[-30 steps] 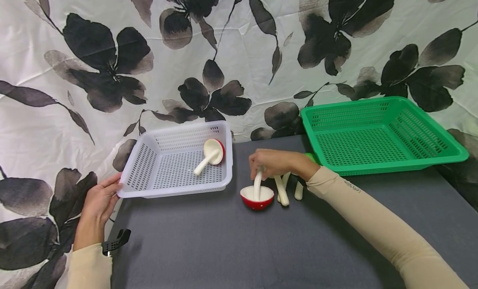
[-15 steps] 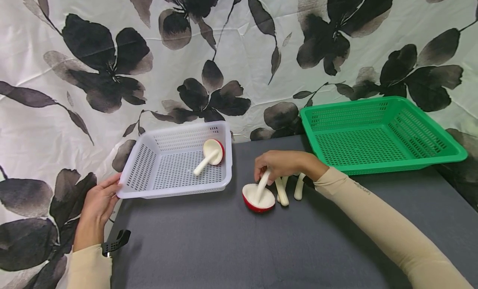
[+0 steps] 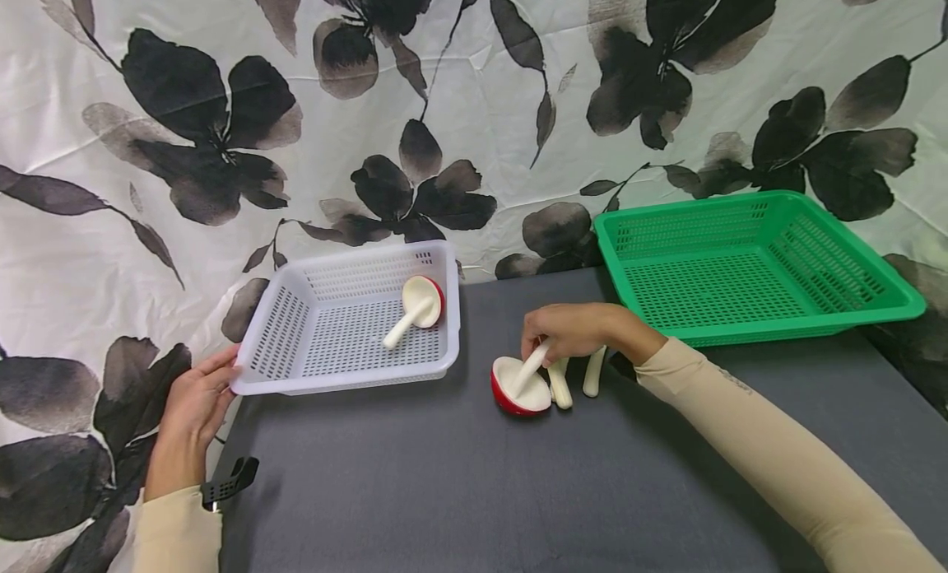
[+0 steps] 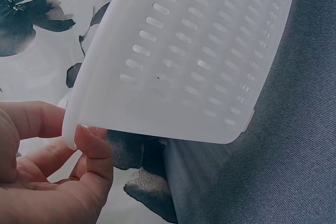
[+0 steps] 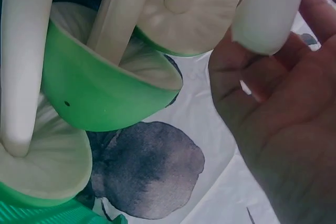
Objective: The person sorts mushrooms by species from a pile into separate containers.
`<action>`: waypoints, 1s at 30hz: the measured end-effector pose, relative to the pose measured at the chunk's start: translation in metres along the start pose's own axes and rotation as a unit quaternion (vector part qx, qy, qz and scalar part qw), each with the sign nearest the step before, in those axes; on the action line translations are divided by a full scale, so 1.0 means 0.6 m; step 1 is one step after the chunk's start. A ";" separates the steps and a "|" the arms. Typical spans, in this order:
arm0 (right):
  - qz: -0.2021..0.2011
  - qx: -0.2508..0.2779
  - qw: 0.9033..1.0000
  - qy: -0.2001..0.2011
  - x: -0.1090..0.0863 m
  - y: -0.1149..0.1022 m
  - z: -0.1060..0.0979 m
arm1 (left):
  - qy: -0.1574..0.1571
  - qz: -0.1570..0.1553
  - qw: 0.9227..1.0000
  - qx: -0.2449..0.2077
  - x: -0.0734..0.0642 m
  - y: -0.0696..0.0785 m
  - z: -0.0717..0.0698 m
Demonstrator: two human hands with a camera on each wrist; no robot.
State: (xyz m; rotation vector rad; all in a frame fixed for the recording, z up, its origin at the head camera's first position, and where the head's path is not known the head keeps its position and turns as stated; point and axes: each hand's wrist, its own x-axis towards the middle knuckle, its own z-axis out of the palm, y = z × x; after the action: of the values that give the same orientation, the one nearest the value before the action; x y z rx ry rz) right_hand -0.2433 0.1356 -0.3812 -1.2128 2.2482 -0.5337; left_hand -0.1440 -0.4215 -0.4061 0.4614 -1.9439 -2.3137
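Note:
By its white stem, my right hand [image 3: 566, 333] grips a toy mushroom with a red cap [image 3: 521, 386]; the cap lies tilted with its pale underside up. In the right wrist view, my fingers curl around the end of the stem [image 5: 270, 14]. At the near left corner of a white plastic basket [image 3: 285, 382], my left hand [image 3: 198, 404] pinches the rim between thumb and fingers, plain in the left wrist view. Inside that basket lies another red toy mushroom [image 3: 410, 316]. Several green-capped toy mushrooms [image 5: 105, 87] lie beside my right hand, mostly hidden under it in the head view.
A green plastic basket [image 3: 755, 330] stands at the back right, close to my right forearm. Grey cloth covers the table [image 3: 459, 491]. Behind it hangs a white curtain with dark flowers [image 3: 444, 71].
My right hand has moved a little to the right, tilting the red mushroom's stem and cap over. The green mushrooms' stems show more. My left hand stays on the basket rim.

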 end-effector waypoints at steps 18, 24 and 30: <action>-0.020 0.133 0.986 0.098 -0.032 0.004 -0.012 | 0.004 0.002 1.000 0.019 0.003 -0.002 -0.003; -0.008 0.200 0.971 0.130 -0.032 0.001 -0.013 | 0.005 0.003 1.000 0.012 0.003 -0.001 -0.003; 0.026 0.277 0.946 0.168 -0.027 -0.003 -0.011 | 0.011 0.001 1.000 0.018 0.002 -0.002 -0.002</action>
State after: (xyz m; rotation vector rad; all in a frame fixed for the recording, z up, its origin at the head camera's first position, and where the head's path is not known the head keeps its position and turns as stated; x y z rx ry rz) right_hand -0.2386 0.1491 -0.3709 -0.8137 2.1572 -1.3292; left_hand -0.1446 -0.4225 -0.4075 0.4864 -1.9779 -2.2663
